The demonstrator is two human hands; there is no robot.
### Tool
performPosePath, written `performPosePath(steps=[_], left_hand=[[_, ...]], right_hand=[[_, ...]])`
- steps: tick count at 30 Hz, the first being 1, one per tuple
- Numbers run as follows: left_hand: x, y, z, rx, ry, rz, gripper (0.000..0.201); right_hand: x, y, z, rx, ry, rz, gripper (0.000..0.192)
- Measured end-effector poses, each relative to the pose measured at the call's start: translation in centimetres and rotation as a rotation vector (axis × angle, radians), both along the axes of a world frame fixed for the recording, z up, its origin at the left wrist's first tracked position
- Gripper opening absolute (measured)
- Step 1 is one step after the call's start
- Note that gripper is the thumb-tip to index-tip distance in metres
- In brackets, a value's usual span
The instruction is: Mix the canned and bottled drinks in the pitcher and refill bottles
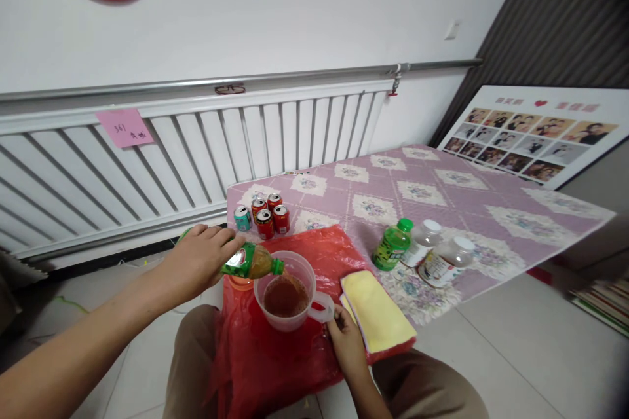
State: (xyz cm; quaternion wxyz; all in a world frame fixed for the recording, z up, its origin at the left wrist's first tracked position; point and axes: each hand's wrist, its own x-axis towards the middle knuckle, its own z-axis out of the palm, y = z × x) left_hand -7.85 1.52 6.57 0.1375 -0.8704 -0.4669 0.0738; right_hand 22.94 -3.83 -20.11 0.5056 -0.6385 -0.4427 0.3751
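Observation:
My left hand (pixel 204 262) is wrapped round a green-labelled drink bottle (pixel 255 262), tipped on its side with its neck over the rim of a clear plastic measuring jug (pixel 289 326). Brown liquid (pixel 285 298) fills part of the jug, and a stream seems to run from the bottle's mouth. At the jug's handle (pixel 322 308) is my right hand (pixel 346 337), fingers closed on its end. The jug stands on a red plastic sheet (pixel 329 249). Just right of it lies a folded yellow cloth (pixel 378 314).
Several drink cans (pixel 265 222) stand at the back left of the patterned tablecloth (pixel 373 206). To the right are a green-capped bottle (pixel 393 245) and two white-capped bottles (pixel 445 262). Behind runs a white radiator (pixel 275 134); a photo board (pixel 531 137) leans at far right.

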Motion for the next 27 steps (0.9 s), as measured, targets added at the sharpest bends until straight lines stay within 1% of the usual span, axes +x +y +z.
performPosePath(steps=[7, 14, 18, 23, 27], left_hand=[[0.2, 0.1, 0.1, 0.0, 0.035, -0.011, 0.062], [0.7, 0.0, 0.7, 0.044, 0.082, -0.048, 0.061], [1.2, 0.0, 1.0, 0.103, 0.111, -0.085, 0.055], [2.1, 0.0, 1.5, 0.164, 0.166, -0.133, 0.055], [3.0, 0.0, 1.8, 0.201, 0.204, -0.151, 0.045]], right_hand=[[0.1, 0.1, -0.3, 0.0, 0.006, 0.013, 0.039], [0.1, 0.1, -0.6, 0.017, 0.022, 0.018, 0.04], [0.1, 0.1, -0.5, 0.027, 0.031, 0.026, 0.04], [0.0, 0.2, -0.4, 0.042, 0.037, 0.029, 0.041], [0.1, 0.1, -0.3, 0.043, 0.032, 0.028, 0.041]])
